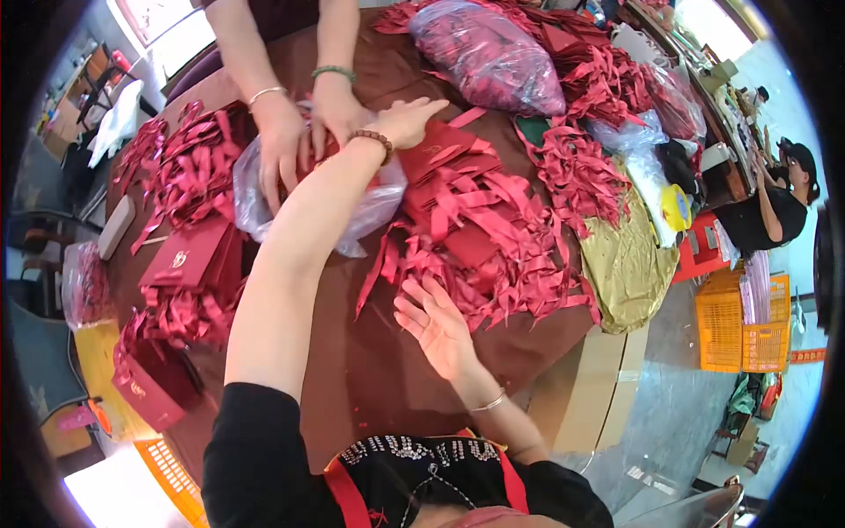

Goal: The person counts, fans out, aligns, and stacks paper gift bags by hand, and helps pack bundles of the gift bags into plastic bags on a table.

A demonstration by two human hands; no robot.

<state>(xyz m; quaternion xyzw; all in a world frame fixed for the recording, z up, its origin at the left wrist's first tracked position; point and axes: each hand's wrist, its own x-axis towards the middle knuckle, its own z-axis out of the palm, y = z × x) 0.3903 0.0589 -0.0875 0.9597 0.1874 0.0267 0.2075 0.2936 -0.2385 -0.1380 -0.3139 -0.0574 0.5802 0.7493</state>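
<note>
Left hand point(407, 121): fingers lying together, resting on a clear plastic bag point(370, 207).
Right hand point(437, 323): fingers spreading, palm up, touching red ribbons point(502, 255).

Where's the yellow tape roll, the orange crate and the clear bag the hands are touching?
yellow tape roll point(676, 208), head view, on its round yellow side.
orange crate point(720, 327), head view, on its front wall.
clear bag point(249, 189), head view, on its crinkled left part beside the co-worker's hand.
</note>
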